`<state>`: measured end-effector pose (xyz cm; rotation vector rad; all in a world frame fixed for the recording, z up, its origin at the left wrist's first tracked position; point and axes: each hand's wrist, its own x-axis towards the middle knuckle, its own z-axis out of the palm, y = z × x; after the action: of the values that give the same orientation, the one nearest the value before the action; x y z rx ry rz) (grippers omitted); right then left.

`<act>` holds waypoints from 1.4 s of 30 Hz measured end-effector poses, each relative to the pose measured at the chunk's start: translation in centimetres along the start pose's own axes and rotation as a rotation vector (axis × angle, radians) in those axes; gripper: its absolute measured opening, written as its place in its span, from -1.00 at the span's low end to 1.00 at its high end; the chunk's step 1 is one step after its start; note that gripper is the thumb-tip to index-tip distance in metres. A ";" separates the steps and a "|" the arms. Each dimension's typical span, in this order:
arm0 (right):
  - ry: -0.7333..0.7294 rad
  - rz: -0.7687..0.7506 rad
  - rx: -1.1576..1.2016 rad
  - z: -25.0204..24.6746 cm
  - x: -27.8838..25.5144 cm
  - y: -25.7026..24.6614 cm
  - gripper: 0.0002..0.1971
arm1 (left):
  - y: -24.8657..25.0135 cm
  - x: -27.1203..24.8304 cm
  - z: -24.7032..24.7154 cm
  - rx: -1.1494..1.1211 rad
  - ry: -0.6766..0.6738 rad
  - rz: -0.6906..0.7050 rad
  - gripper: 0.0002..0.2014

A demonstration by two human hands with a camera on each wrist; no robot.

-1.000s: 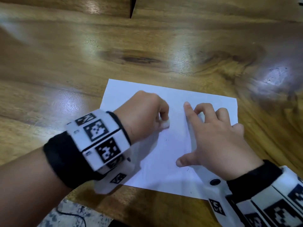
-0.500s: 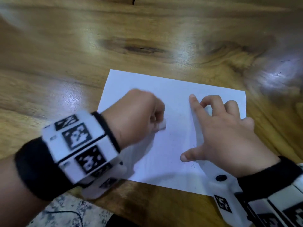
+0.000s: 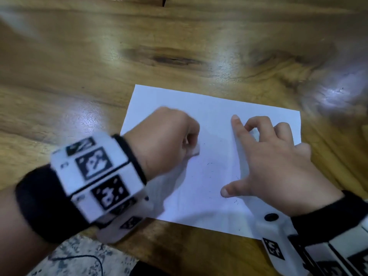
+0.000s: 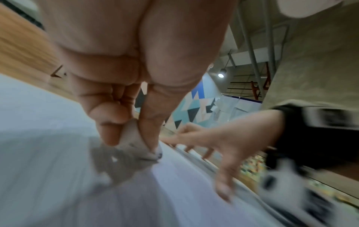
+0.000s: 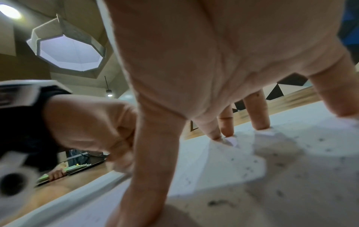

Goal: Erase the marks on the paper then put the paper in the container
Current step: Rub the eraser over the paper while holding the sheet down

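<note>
A white sheet of paper (image 3: pixel 215 108) lies flat on the wooden table (image 3: pixel 99 56). My left hand (image 3: pixel 187 144) is curled in a fist over the sheet's left half and pinches a small white eraser (image 3: pixel 196 152) whose tip touches the paper. In the left wrist view the eraser (image 4: pixel 136 144) sits between the thumb and fingers, down on the paper (image 4: pixel 48 169). My right hand (image 3: pixel 264 162) is spread, its fingertips (image 5: pixel 260 122) and thumb pressing the paper (image 5: pixel 223 161). Dark eraser crumbs (image 3: pixel 210 177) dot the sheet. No container is in view.
The table's near edge runs just below the paper, with speckled floor and a black cable (image 3: pixel 79 257) beyond it. A seam (image 3: pixel 163 2) splits the tabletop at the far side. Another person's hand (image 5: pixel 56 173) rests at a distant table edge.
My left hand with the eraser has slid a little to the left, away from my right index finger, and looks blurred. The right hand keeps pressing the paper in the same place.
</note>
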<state>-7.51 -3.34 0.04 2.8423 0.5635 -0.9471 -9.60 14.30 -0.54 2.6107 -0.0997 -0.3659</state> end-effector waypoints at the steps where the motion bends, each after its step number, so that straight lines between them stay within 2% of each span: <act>1: -0.001 0.002 0.001 0.0 0.0 0.0 0.33 | 0.0 -1.1 0.5 -0.005 -0.058 0.015 -0.83; 2: -0.002 0.002 -0.001 -0.1 0.0 0.0 0.33 | 0.2 -2.4 0.8 -0.021 -0.126 0.017 -0.79; 4: -0.006 0.004 -0.006 -0.1 0.0 0.0 0.32 | 0.3 -4.3 1.2 -0.074 -0.257 -0.008 -0.85; 6: -0.005 0.003 -0.011 0.0 0.0 -0.1 0.33 | 0.1 -4.3 1.1 -0.074 -0.281 -0.032 -0.98; 8: -0.001 0.002 -0.010 -0.1 0.0 -0.1 0.32 | 0.2 -2.5 0.8 -0.033 -0.208 -0.017 -0.94; 11: -0.011 0.005 0.000 -0.1 0.0 -0.1 0.33 | 0.6 0.5 0.2 -0.032 -0.015 -0.018 -0.91; 13: -0.017 0.007 -0.004 -0.1 0.0 -0.1 0.33 | 0.5 0.6 0.2 -0.044 0.020 -0.004 -0.93; 18: -0.020 0.012 -0.020 -0.1 0.1 -0.1 0.34 | 0.2 -4.7 1.7 -0.087 -0.262 0.005 -0.95; 21: -0.008 0.002 -0.003 0.1 0.1 -0.1 0.34 | 0.1 -5.2 1.6 -0.106 -0.278 -0.020 -0.95; 30: -0.010 0.000 0.015 0.1 -0.1 -0.1 0.33 | 0.4 0.3 0.4 -0.097 -0.024 -0.036 -0.90; 32: -0.019 0.000 0.011 0.0 -0.1 -0.1 0.33 | 0.2 -0.7 0.8 -0.097 -0.063 -0.014 -0.91; 34: -0.019 -0.001 -0.003 0.0 -0.1 -0.2 0.33 | 0.1 -2.9 1.3 -0.103 -0.177 -0.009 -0.95; 36: -0.017 0.000 -0.013 0.0 -0.1 -0.2 0.33 | 0.0 -5.0 1.6 -0.132 -0.303 -0.028 -0.91; 38: -0.019 0.006 -0.016 0.0 0.0 -0.3 0.33 | -0.1 -5.4 1.6 -0.155 -0.343 -0.055 -0.90; 42: -0.016 0.011 -0.008 0.1 0.0 -0.3 0.34 | 0.5 -2.6 1.5 -0.113 -0.121 -0.022 -0.88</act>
<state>-7.65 -3.03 -0.02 2.8252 0.5479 -0.9619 -12.48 13.54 -0.94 2.4792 -0.0884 -0.5222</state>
